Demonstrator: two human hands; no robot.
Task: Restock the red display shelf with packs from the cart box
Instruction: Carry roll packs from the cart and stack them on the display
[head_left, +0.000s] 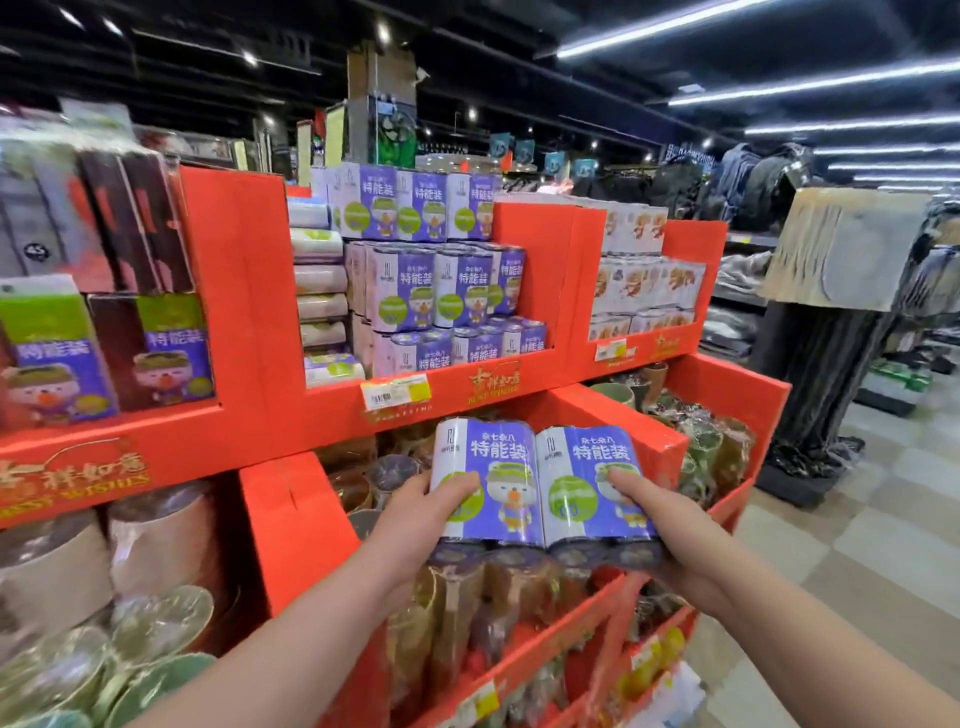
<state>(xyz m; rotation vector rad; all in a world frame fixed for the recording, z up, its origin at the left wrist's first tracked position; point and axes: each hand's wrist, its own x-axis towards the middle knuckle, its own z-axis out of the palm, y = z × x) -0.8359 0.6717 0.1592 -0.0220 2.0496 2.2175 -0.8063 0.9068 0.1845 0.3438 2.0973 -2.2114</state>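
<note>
— Shelf (244, 312), red, seen from the head view: what does it carry?

— The middle compartment holds stacked packs (441, 291) with purple labels in three stepped rows. Paler rolls (318, 280) are piled on their sides just to the left of them. A yellow price tag (396, 391) is stuck on the red front lip below.

— And the compartments either side?

— The left compartment has boxes (62, 358) with the same purple and green label, and dark ones stand above them. The right compartment holds white packs with orange print (644, 280). The lower tier is filled with film-wrapped goods (457, 597); what they are cannot be told.

— Where are the packs the person is handling?

— There are two, upright, side by side and touching: the left pack (485, 483) and the right pack (592, 483). They are in the air in front of the lower tier, below the middle compartment and clear of its lip.

— What are the hands doing?

— The left hand (415, 525) grasps the left pack at its outer lower edge, with the thumb curled over the label. The right hand (670, 525) grasps the right pack the same way, thumb on the label and fingers hidden underneath.

— Anything beyond?

— Dark clothing (753, 182) hangs on racks to the far right.
</note>
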